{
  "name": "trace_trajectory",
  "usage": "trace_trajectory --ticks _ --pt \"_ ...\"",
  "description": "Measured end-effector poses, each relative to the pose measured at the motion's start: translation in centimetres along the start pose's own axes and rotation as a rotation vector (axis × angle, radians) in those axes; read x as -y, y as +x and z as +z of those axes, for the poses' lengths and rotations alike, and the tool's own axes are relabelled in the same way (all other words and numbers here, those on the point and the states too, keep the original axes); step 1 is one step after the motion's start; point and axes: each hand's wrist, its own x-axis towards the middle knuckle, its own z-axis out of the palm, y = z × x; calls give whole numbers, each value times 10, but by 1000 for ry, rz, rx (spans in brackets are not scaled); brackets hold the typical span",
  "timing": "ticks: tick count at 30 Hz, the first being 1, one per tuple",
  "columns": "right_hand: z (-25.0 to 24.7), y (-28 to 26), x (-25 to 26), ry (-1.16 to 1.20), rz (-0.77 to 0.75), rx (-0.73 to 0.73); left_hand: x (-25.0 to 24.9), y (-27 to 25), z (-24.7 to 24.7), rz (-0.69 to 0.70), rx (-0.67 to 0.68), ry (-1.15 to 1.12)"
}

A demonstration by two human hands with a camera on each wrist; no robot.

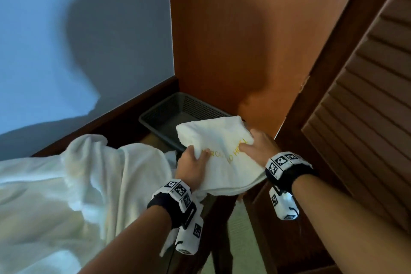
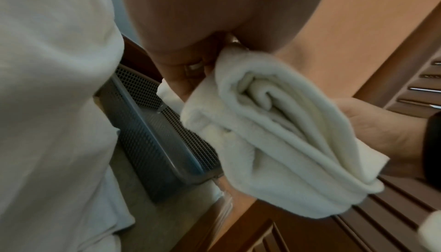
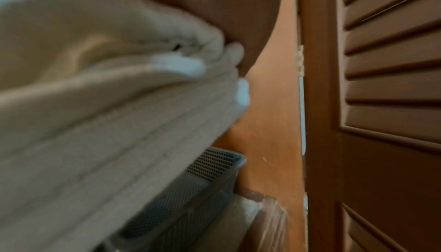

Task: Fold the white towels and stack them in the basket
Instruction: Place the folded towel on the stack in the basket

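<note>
Wooden wall (image 1: 222, 40) and slatted door (image 1: 367, 95) behind hands | left hand (image 1: 192, 169) and right hand (image 1: 259, 148) each grip folded towel (image 1: 222, 151) | basket (image 1: 160, 115) just beyond, below towel | loose towels (image 1: 89, 184) left of hands

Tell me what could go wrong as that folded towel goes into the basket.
The folded towel is held only at its near edge by both hands, left and right, so its loose layers could splay open on release. It overhangs the basket rim toward the wooden panel, so it may catch and land crooked.
</note>
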Motion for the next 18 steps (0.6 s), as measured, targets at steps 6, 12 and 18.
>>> trace_trajectory --ticks 6,12,18 --pt "6 120 10 -124 -126 50 6 82 19 -47 -104 -10" --pt "27 218 14 -216 -252 146 14 148 39 -151 -166 46" --pt "58 284 19 -221 -350 211 24 190 45 -269 -254 51"
